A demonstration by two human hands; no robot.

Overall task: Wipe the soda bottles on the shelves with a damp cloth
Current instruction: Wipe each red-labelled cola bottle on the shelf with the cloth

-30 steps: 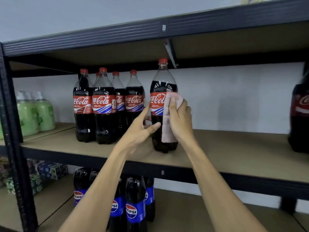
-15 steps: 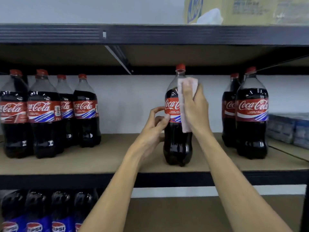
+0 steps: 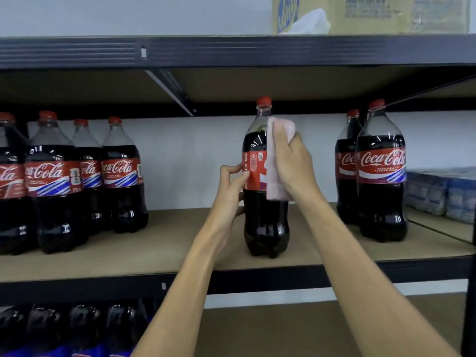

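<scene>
Fingers (image 3: 233, 173) of my left hand (image 3: 226, 194) curl round the label of the cola bottle (image 3: 265, 228), steadying it. My right hand (image 3: 296, 168) clamps the pink cloth (image 3: 274, 184) against the bottle's right shoulder and label. The bottle stands alone mid-shelf, near the front edge. It is full, so probably heavy and stable, with smooth plastic likely slick when damp; the waist offers the best hold. The cloth looks soft and light. The brown shelf board (image 3: 167, 253) is flat, with a bottle group (image 3: 118, 176) to the left and a bottle pair (image 3: 381, 176) to the right, both well apart.
</scene>
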